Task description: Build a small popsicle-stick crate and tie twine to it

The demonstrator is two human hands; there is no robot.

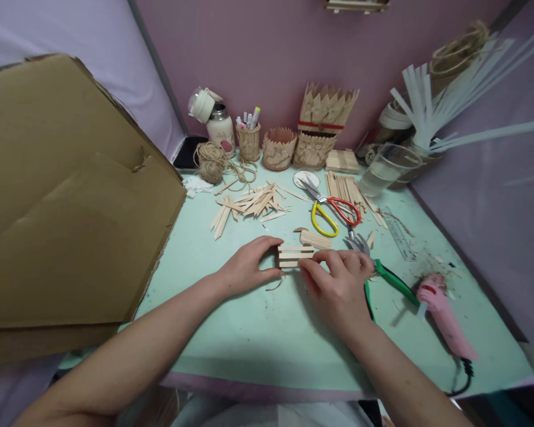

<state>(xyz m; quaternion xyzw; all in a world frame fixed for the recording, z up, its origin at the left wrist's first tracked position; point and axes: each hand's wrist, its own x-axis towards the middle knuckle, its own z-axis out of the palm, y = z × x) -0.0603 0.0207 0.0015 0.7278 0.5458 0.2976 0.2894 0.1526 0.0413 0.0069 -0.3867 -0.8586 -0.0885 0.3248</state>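
A small slatted piece made of pale wooden sticks [289, 257] sits on the table between my hands. My left hand [249, 264] grips its left end, thumb below and fingers above. At the right end, the fingertips of my right hand [338, 276] pinch the piece near its front edge; the back of that hand faces me and hides part of the contact. Just behind lies a short flat bundle of wooden sticks [315, 239]. Green-handled pliers [396, 281] rest partly under and beside my right hand. Scissors with one yellow and one red handle [327, 210] lie further back.
Loose cut sticks [258, 204] and longer sticks [342, 188] lie behind. A pink glue gun [445, 314] is at right, near a clear ruler [400, 237]. A plastic cup [385, 169], twine [211, 163] and stick-covered holders [279, 148] line the back. Large cardboard [71, 196] stands left.
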